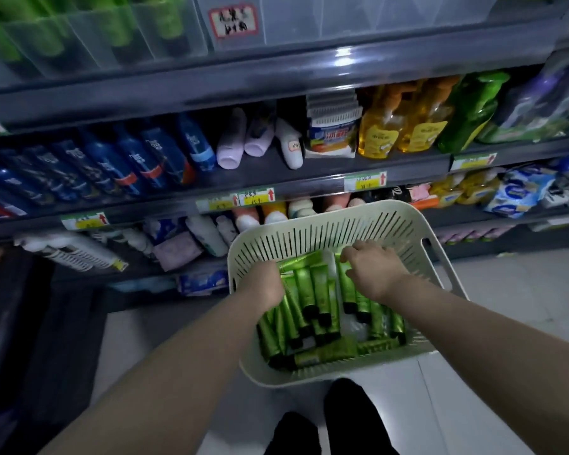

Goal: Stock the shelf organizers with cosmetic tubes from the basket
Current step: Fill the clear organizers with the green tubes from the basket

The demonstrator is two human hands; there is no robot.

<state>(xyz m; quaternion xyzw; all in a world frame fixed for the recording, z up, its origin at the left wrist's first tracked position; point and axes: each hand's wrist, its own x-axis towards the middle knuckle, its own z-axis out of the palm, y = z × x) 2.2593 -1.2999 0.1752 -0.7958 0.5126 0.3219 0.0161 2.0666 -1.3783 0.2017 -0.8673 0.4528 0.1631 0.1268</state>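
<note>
Right hand [372, 269]: fingers curl over crimped ends of green tubes [312, 290], thumb beneath, pinching small bunch. Left hand [265, 284]: knuckles up, fingers buried among tubes, grip cannot tell.
Head view: tubes lie heaped in white slotted basket [309, 239], low before shelves. Clear shelf organizers [358, 18] on top shelf, well above.
Judgement: gather few per hand, caps aligned, firm hold before lift; loose bunch likely spills.

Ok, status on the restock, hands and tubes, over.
Left hand buried among green tubes in the basket, grip hidden. Right hand pinching tube ends. Shelf organizers overhead, left ones holding green stock. Nothing seen in the way.
</note>
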